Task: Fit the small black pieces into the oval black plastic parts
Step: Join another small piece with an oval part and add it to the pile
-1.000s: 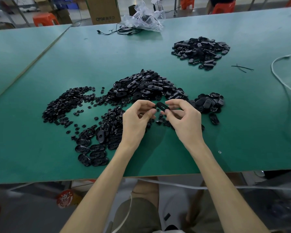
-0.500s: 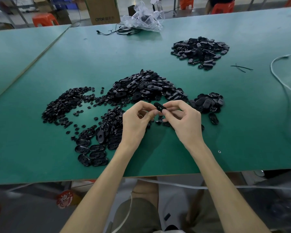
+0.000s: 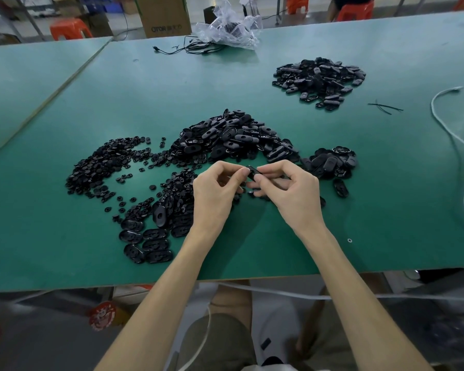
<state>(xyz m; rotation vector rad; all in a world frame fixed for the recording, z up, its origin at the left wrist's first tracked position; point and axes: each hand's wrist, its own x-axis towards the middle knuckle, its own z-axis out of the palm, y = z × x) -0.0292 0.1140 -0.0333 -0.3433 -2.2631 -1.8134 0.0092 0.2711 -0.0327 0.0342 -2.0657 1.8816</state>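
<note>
over the green desk (image 3: 252,84) our left hand (image 3: 214,195) and right hand (image 3: 295,195) pinched one oval part (image 3: 252,173), mid-fit; we judged a firm press came next.

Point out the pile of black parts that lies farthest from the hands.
The far pile at the back right: it sits alone, while the other piles crowd round the left hand and right hand.

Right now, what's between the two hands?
One oval black part, pinched by the left hand and right hand above the green table. The head view shows it.
</note>
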